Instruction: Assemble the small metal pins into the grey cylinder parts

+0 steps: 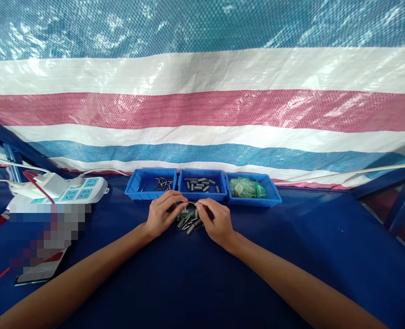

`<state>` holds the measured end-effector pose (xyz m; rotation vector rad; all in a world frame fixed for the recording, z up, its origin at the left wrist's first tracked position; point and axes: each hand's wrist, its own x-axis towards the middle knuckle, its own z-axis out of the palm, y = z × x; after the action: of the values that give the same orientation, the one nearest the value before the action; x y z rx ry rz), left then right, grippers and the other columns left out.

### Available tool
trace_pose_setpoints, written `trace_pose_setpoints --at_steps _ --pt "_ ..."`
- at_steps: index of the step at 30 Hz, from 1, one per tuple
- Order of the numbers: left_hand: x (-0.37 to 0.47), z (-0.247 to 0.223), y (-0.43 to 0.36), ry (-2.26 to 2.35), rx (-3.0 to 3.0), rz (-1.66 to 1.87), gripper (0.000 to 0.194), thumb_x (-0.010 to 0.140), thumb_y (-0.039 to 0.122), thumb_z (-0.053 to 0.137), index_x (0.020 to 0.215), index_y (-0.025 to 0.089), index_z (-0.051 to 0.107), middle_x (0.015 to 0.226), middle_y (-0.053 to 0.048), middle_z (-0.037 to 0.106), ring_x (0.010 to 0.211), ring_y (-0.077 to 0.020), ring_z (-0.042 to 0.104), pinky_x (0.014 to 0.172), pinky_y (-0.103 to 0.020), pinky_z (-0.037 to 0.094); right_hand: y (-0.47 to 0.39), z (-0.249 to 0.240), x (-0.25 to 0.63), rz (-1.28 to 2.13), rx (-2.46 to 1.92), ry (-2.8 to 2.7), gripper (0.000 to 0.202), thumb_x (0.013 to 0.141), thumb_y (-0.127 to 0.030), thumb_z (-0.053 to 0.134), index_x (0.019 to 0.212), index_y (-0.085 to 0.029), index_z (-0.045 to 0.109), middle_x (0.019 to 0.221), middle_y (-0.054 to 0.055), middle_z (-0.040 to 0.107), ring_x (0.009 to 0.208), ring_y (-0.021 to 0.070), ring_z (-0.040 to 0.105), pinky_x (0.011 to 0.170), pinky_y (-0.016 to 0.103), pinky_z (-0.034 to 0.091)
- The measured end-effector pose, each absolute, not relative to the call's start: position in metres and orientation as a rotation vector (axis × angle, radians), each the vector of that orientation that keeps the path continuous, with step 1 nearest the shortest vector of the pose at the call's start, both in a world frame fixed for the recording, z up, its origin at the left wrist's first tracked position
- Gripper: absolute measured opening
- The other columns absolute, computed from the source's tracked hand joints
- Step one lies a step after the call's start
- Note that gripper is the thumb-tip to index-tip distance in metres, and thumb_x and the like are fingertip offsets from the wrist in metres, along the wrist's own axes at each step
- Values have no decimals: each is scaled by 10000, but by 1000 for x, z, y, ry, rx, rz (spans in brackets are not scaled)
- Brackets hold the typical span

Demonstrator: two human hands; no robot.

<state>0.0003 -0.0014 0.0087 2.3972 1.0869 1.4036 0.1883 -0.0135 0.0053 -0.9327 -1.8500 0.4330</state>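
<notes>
My left hand (163,214) and my right hand (218,220) face each other over the table, fingertips pinched. Between them runs a thin, light-coloured pin-like piece (191,203), held at both ends; its exact kind is too small to make out. Right below lies a pile of small grey cylinders and thin metal pins (190,225), with some clear greenish plastic among them. Just beyond my hands stand three blue bins: the left bin (141,195) has thin dark pins, the middle bin (202,196) grey cylinders, the right bin (274,199) greenish plastic bags.
On the left, a white power strip (98,188) holds plugged-in chargers and cables. Nearer to me is a phone (45,267), partly blurred out. A striped plastic sheet (202,109) hangs behind the blue table (202,292). Blue frame bars (403,201) stand at the sides.
</notes>
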Motion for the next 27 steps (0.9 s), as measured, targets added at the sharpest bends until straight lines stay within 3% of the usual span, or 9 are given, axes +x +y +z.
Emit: trace_pose_setpoints --at_steps 7,14,21,27 --pt "1 9 0 1059 2435 1351 87 861 206 593 924 151 618 897 -70 642 647 -90 565 565 -194 481 -12 5 189 459 -879 -1857 167 924 -187 453 983 -174 609 879 72 678 774 162 640 702 265 487" --pt "-1 9 -2 1011 2422 1462 100 822 133 627 919 160 623 864 -56 642 791 -134 613 670 -228 507 -10 -1 187 451 -890 -1920 167 923 -206 483 917 -169 646 786 49 673 700 150 631 655 254 464" --pt "-2 4 -4 1000 2309 1468 94 816 128 601 879 163 540 986 -76 681 653 -95 627 573 -196 504 -9 -1 186 456 -984 -1935 240 928 -229 473 779 -153 646 677 35 630 622 136 587 601 248 420" --pt "-3 -1 -6 1045 2222 1471 105 836 145 562 880 186 476 966 -65 724 658 -116 675 596 -211 538 -10 0 187 473 -1009 -1930 235 931 -231 457 802 -156 639 707 41 634 639 137 587 609 245 413"
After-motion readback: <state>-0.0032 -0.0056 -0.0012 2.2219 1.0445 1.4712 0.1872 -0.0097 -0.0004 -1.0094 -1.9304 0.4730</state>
